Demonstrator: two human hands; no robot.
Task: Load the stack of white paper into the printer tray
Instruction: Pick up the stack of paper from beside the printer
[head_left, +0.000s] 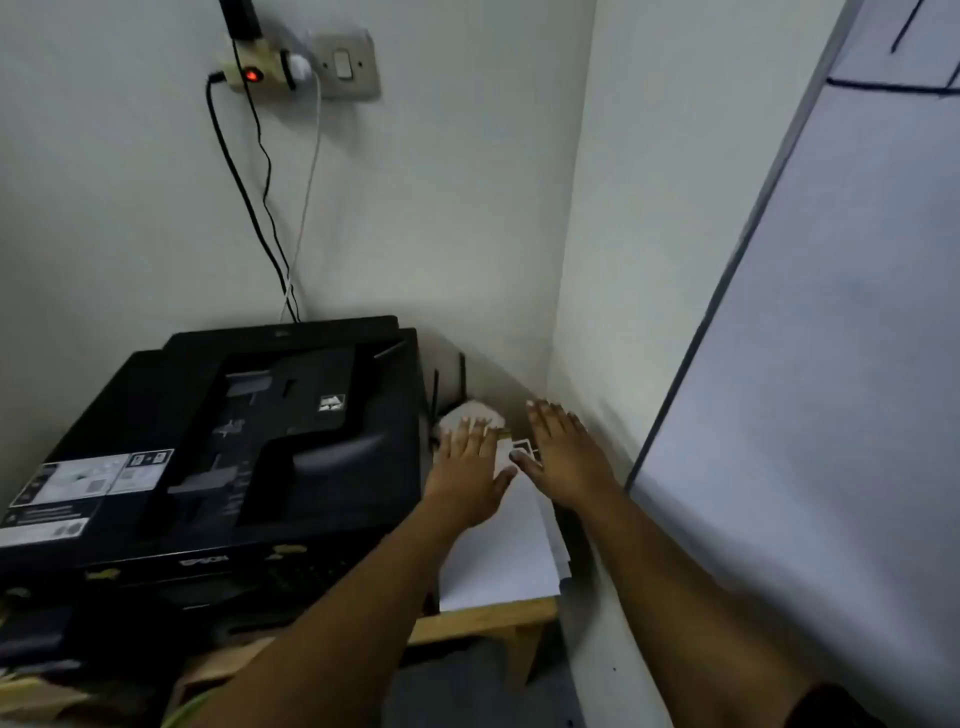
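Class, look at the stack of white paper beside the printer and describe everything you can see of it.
The stack of white paper lies flat on a wooden table, right of the black printer. Its sheets are plain and slightly fanned along the right edge, and its near edge reaches the table's front. The left hand and right hand, fingers straight, hover over or rest on its far end; contact is unclear.

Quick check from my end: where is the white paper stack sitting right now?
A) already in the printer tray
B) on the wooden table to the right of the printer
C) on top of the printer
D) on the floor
B: the paper stack lies on the wooden table right of the printer, with the left hand and right hand spread open over its far end.
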